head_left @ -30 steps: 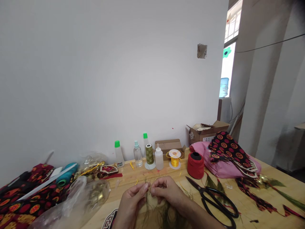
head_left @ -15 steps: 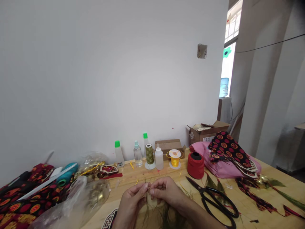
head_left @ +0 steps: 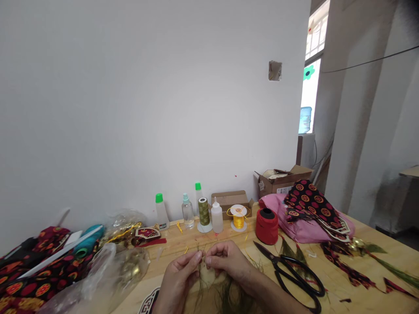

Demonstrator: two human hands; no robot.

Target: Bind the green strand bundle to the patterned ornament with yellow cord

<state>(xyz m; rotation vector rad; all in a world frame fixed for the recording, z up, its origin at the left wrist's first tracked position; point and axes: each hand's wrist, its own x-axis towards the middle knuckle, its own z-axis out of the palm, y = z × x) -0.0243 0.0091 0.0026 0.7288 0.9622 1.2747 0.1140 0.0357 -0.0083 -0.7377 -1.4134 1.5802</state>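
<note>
Both hands meet low in the middle of the view, fingertips close together above the table. My left hand (head_left: 182, 272) pinches a thin bunch of olive-green threads (head_left: 200, 283), whose ends stick up past the fingertips and hang below. Just to the right, my right hand (head_left: 227, 264) is closed in a pinch on thin strands too fine to tell apart from that bunch. Below the right hand lies a thicker mass of olive threads (head_left: 229, 296), partly covered by the wrist. Black-handled scissors (head_left: 290, 270) rest open beside the right forearm.
Along the wall stand an olive thread cone (head_left: 203, 213), a squeeze bottle (head_left: 217, 218), a yellow cord spool (head_left: 238, 220) and a red thread cone (head_left: 266, 229). Patterned fabric (head_left: 309, 203) lies over a pink bag on the right. A plastic bag of gold bells (head_left: 131, 266) lies left.
The view has shifted slightly, so the table things sit a little further left. Both hands keep their pinches, with the fingertips a touch further apart.
</note>
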